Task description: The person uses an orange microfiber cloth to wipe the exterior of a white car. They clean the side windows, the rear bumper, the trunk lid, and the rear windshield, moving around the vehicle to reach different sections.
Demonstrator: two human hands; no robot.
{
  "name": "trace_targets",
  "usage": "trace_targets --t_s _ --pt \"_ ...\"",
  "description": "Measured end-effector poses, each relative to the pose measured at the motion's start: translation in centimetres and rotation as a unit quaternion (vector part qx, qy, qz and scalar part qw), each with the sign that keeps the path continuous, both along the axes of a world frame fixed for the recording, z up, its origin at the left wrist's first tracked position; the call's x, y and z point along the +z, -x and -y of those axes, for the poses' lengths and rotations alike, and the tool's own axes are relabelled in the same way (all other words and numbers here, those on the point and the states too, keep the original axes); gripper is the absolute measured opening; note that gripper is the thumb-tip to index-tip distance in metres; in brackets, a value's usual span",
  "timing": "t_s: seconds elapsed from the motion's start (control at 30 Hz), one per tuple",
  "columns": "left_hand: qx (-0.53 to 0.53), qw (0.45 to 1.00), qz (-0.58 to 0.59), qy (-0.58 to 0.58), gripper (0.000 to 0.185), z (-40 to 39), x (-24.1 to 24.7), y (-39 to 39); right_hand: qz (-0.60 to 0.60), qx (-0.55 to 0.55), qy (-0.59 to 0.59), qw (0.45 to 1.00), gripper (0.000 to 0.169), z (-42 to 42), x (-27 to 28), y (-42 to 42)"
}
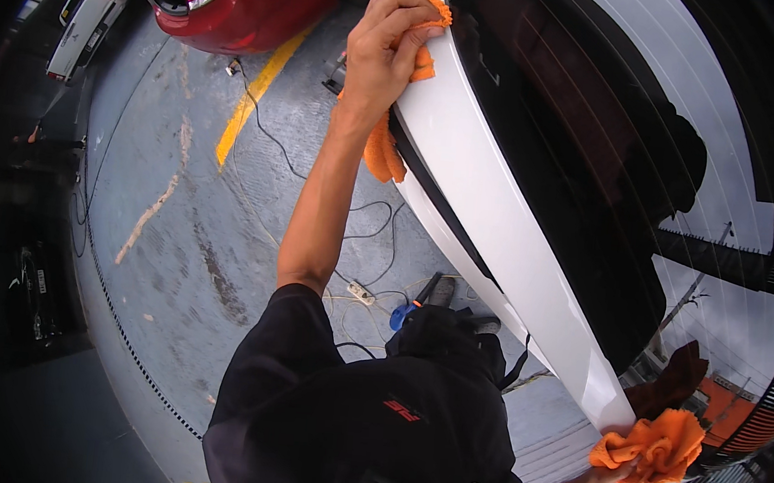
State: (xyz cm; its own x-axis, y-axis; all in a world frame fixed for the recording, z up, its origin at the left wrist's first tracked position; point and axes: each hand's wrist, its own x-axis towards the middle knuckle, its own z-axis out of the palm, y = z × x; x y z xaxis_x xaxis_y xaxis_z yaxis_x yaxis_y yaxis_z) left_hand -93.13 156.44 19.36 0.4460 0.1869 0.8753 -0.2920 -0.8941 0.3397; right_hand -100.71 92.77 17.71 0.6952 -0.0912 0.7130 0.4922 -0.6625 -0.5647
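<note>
My left hand [388, 46], high in the view, pinches an orange microfibre cloth [424, 63] at the far edge of a white car body panel [505, 176]. More orange cloth [385, 154] hangs below that wrist; whether it is the same piece I cannot tell. At the lower right my right hand [613, 473] grips a bunched orange cloth [653, 449] at the near end of the panel, its fingers mostly hidden by the folds. Between the hands the panel borders a dark rear window [566, 119] with thin heating lines, which reflects a dark silhouette and the sky.
Cables, a white power strip [361, 293] and a blue tool [402, 315] lie on the grey floor [151, 219] near my shoes [443, 292]. A red car [249, 5] stands at the upper left, a white vehicle [90, 24] beyond it. A yellow line [258, 96] crosses the floor.
</note>
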Motion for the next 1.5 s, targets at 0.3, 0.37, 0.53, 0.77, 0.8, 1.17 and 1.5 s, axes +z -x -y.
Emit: trace_targets --t_s 0.3,0.37,0.53,0.77,0.8,1.17,1.5 --pt "0.034 0.982 -0.003 -0.187 0.032 -1.4 0.9 -0.6 -0.006 0.003 0.038 0.999 0.082 1.0 0.1 -0.1" --pt "0.007 0.981 -0.007 -0.194 0.037 -1.7 1.0 -0.7 0.001 0.008 0.040 0.999 0.085 0.6 0.2 -0.1" --pt "-0.022 0.976 0.000 -0.218 0.038 -3.2 1.3 -1.3 -0.027 -0.004 0.020 0.999 0.088 1.5 -0.3 0.4" --pt "-0.021 0.976 0.008 -0.216 0.037 -2.6 1.1 -1.0 -0.022 -0.020 0.014 0.999 0.087 1.7 -0.9 0.3" --pt "-0.030 0.976 -0.001 -0.216 0.037 -2.5 1.3 -0.9 -0.023 -0.020 0.015 0.999 0.087 1.6 -1.0 0.4" --pt "-0.018 0.977 0.014 -0.213 0.029 -2.4 1.6 -1.0 -0.026 -0.022 0.010 0.999 0.087 1.6 -1.3 0.3" --pt "0.003 0.978 0.015 -0.208 0.032 -2.6 1.9 -1.4 -0.026 -0.020 0.008 0.999 0.086 1.7 -1.5 0.4"
